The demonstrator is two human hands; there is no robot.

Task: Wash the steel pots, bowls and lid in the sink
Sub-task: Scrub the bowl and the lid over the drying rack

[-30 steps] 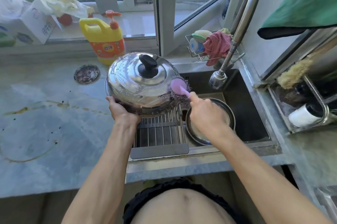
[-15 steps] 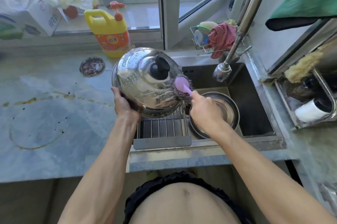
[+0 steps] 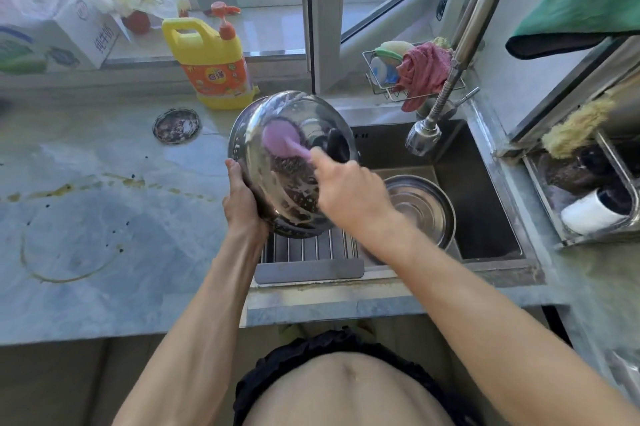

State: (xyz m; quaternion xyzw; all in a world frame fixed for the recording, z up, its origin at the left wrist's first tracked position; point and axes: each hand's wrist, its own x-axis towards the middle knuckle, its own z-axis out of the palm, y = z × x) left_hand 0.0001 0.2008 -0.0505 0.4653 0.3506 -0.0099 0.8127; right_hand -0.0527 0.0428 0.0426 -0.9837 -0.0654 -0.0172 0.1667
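A soapy steel lid [image 3: 277, 127] with a black knob [image 3: 337, 145] is tilted up on edge over the drying rack [image 3: 308, 249] at the sink's left side. My left hand [image 3: 242, 200] grips its lower left rim. My right hand [image 3: 346, 197] holds a pink-handled steel-wool scrubber [image 3: 282, 141], whose head presses on the lid's domed top. A steel bowl [image 3: 419, 207] sits in the dark sink [image 3: 485, 203] just right of my right hand.
The faucet head [image 3: 422, 138] hangs over the sink's back. A yellow detergent bottle [image 3: 214, 65] and a small round strainer [image 3: 176, 125] stand on the stained counter to the left. Behind the sink stands a wire caddy holding a red cloth [image 3: 422, 72]. A steel rack [image 3: 588, 197] stands at the right.
My left hand has tipped the lid steeper, turning its knob to the right. My right hand has moved the scrubber from the lid's right edge across to its upper left face.
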